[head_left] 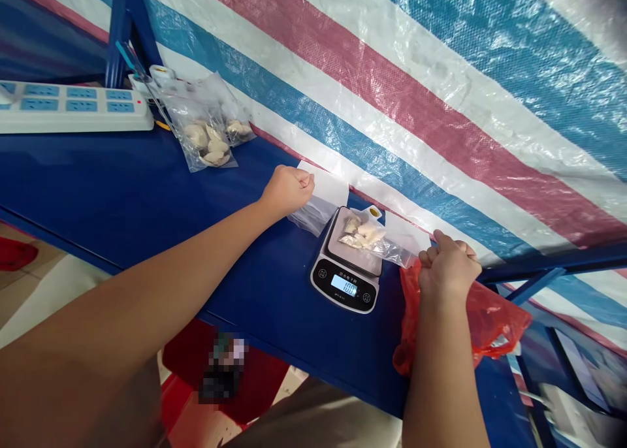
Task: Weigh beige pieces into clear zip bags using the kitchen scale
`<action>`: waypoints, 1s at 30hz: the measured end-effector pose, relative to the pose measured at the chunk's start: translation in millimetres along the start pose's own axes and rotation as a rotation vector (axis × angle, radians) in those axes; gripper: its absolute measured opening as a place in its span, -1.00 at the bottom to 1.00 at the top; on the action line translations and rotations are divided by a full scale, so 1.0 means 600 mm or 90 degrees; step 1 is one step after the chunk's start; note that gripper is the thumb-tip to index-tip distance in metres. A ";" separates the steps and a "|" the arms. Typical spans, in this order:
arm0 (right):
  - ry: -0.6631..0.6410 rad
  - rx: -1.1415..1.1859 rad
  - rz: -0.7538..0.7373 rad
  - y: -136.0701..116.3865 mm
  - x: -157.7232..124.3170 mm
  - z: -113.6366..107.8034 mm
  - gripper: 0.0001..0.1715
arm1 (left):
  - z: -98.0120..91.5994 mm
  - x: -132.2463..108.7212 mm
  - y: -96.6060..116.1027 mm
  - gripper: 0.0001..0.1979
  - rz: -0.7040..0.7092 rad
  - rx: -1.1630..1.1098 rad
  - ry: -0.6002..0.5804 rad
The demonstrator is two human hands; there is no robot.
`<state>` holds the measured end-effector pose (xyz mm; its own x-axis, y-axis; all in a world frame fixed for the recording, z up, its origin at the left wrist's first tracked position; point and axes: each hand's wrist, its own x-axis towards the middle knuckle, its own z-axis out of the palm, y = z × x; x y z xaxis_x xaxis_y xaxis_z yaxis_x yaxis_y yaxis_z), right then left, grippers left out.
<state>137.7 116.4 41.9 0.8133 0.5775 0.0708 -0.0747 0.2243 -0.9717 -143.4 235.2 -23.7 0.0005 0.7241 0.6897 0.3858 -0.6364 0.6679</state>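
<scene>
A digital scale (345, 285) with a lit display stands on the blue table (264, 278). On its pan lies a clear bag with pale pieces (363, 232), reaching over the right side. My left hand (289, 188) is closed at the edge of a white paper (326, 185), left of the scale; clear plastic lies below that paper. What its fingers pinch is too small to make out. My right hand (448, 265) is closed near the bag's far end and a second white sheet (404, 231), above a red plastic bag (497, 317); its grip is hidden.
Clear bags of pale pieces (208, 144) lie at the back left, beside a white power strip (78, 108). A striped tarp (392, 95) rises behind the table. A phone (580, 369) is at the lower right. A red stool (259, 376) stands below the front edge.
</scene>
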 end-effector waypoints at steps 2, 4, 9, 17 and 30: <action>-0.023 0.003 0.008 0.002 0.000 0.001 -0.30 | 0.000 -0.002 -0.006 -0.49 0.010 0.012 -0.006; -0.043 0.006 0.017 0.004 0.000 0.001 -0.32 | 0.002 -0.003 -0.010 -0.49 0.019 0.019 -0.005; -0.069 0.012 0.010 0.003 -0.001 -0.002 -0.38 | 0.005 -0.002 -0.011 -0.48 0.032 0.036 -0.015; -0.090 0.009 -0.008 0.002 -0.003 -0.003 -0.41 | -0.008 -0.001 0.006 -0.88 0.062 0.072 -0.011; -0.089 -0.001 -0.030 0.005 -0.006 0.000 -0.43 | -0.015 -0.002 0.002 -0.69 0.168 0.067 -0.067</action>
<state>134.8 115.0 38.9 0.7273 0.6704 0.1473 -0.0371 0.2528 -0.9668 -151.3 231.2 -21.0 0.2073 0.5651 0.7985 0.4536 -0.7788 0.4334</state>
